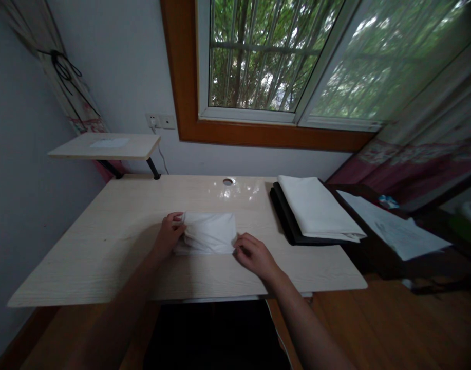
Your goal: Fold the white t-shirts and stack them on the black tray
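Observation:
A thin white cloth (pixel 210 234), folded into a rough rectangle with creases across it, lies on the pale wooden desk (pixel 115 231). At its left edge is my left hand (pixel 169 234), thumb and fingers closed on the fabric near the upper left corner. My right hand (pixel 254 254) pinches the lower right edge with curled fingers. What kind of cloth item it is, I cannot tell.
Folded white fabric (pixel 316 208) lies on folded black fabric (pixel 289 231) at the desk's right. A small raised shelf (pixel 73 144) stands at the back left, near a wall socket (pixel 160 121). A cable hole (pixel 228 182) sits at the rear. Paper (pixel 397 228) lies on dark furniture further right.

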`<state>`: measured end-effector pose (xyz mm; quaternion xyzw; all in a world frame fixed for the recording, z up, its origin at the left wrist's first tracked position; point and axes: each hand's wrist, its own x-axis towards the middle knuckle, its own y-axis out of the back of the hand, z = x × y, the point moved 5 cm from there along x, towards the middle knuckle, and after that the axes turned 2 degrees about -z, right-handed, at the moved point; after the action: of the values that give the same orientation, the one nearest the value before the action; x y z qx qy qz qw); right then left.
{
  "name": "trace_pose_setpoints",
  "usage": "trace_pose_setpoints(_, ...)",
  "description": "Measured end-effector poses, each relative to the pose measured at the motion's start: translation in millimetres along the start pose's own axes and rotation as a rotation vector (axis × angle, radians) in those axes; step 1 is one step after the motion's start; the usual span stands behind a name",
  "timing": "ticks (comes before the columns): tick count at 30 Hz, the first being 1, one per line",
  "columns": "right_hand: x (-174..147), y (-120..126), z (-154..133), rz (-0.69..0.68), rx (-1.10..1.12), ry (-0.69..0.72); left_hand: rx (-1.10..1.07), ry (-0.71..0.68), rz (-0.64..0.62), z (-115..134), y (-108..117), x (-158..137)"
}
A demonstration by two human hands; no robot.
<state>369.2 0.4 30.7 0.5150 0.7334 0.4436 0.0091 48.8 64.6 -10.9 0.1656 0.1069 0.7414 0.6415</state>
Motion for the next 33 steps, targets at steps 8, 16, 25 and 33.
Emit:
trace_pose_setpoints(8, -0.6, -0.5, -6.7, -0.022, -0.077, 0.077, 0.256, -0.231, 0.054, 16.5, 0.9, -6.8)
trace_pose_setpoints(16, 29.0, -0.4, -15.2, 0.054, -0.125, 0.017, 0.685, -0.621, -0.076, 74.8, -27.9, -24.8)
trace_pose_setpoints(25, 75.7, -59.6, 4.7, -0.105, -0.414, -0.150, 0.836, -0.558, -0.181, 58.7, -65.9, -23.2)
trace_pose_setpoints(33, 50.2, -47.5, 28.1, -0.153, -0.480, -0.278, 0.846, -0.490, -0.214, 37.2, -41.4, -23.0)
